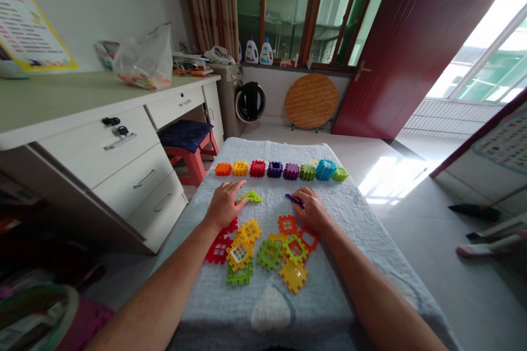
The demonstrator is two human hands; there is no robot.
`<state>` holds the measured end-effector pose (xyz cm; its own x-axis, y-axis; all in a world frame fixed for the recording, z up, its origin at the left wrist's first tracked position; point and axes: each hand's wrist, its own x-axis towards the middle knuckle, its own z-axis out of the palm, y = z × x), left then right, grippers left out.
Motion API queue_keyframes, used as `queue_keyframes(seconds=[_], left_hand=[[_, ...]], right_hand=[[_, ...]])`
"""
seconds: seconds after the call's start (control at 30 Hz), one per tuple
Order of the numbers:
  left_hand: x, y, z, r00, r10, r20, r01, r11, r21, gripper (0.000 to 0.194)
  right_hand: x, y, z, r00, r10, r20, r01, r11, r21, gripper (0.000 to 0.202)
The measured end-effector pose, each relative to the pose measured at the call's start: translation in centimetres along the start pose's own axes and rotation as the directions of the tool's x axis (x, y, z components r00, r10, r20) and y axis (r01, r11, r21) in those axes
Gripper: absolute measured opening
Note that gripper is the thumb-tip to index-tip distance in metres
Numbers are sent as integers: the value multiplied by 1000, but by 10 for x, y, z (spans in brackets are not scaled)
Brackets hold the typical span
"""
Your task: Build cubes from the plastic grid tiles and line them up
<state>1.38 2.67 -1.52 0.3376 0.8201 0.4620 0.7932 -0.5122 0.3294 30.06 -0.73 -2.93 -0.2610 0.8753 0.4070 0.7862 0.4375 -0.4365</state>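
My left hand (225, 205) has its thumb and fingers around the near end of a lime-green interlocking plastic tile (252, 196), seen at a slant. On the right, my right hand (310, 208) grips a dark purple interlocking tile (296, 201), whose far end sticks out past the fingertips. Close to my left wrist lie red tiles (218, 249), yellow tiles (240, 253) and a green tile (240, 274). Orange tiles (287, 225), green tiles (269, 254) and a yellow tile (293, 276) lie overlapping below my right hand.
Across the table's far part runs a row of coloured tile stacks, from orange (223, 169) to blue (325, 169). A pale blue cloth (329, 307) covers the table. At left stand a white desk (123, 159) and a stool (189, 142); a basket (69, 312) is lower left.
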Motion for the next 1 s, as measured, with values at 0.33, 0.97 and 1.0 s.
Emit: queue_keyframes(seconds=[0.33, 0.97, 1.0], left_hand=[[-47, 58, -38, 867, 264, 422, -247, 964, -97, 57], [-37, 56, 6, 887, 329, 324, -348, 937, 1, 37], [-37, 56, 5, 896, 315, 312, -335, 942, 13, 38]], right_hand=[[-1, 5, 3, 1000, -3, 1, 3, 1000, 26, 23], [-56, -52, -48, 886, -192, 422, 175, 981, 79, 95], [-62, -58, -47, 885, -189, 426, 170, 982, 82, 98]])
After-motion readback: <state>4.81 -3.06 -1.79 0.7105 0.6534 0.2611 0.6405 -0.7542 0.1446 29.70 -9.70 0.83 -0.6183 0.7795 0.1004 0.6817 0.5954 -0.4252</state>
